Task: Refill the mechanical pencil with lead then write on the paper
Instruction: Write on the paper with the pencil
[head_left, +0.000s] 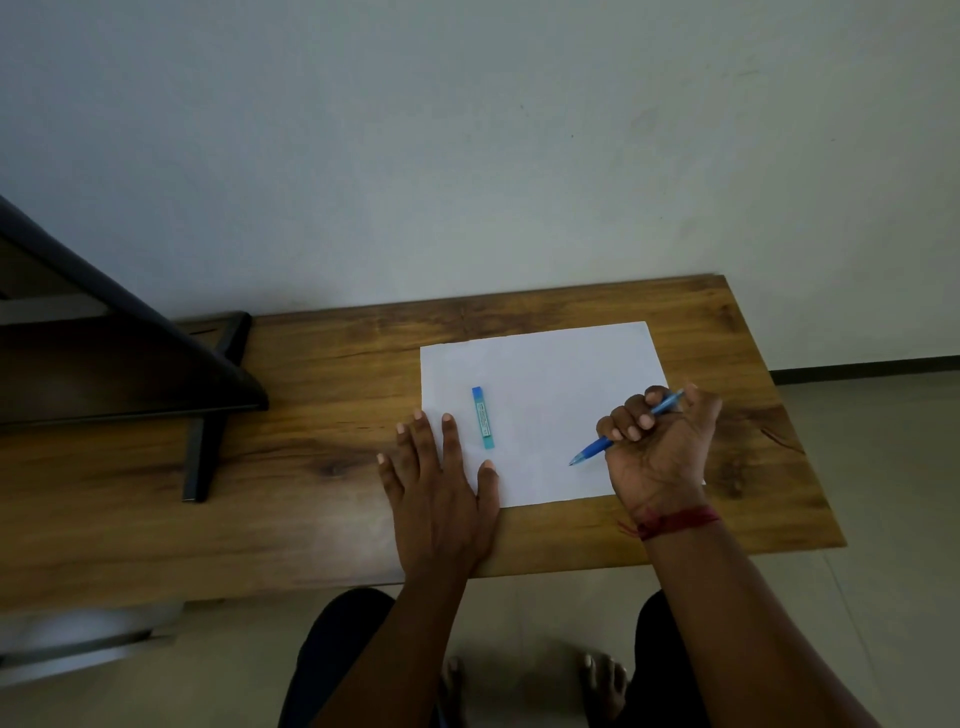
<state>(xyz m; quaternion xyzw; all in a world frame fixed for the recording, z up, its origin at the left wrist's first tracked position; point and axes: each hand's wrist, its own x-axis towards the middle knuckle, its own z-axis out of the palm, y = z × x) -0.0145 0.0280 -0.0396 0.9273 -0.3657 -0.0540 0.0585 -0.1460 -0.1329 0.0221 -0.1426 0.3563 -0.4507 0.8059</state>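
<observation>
Now right hand (657, 441) fingers (631, 415) grasp blue plastic mechanical pencil (597, 447) fist-like; left hand (436, 488) flat, fingers released, pins white paper sheet (545, 374). Better regrip nearer tip before writing.

Matt white paper (540, 410) lies on a grained wood table (332, 395); the pencil (597, 447) looks glossy plastic.

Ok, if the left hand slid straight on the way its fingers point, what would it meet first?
Probably the lead case: the thumb of the left hand lies just short of its near end. The fingers would pass left of it.
</observation>
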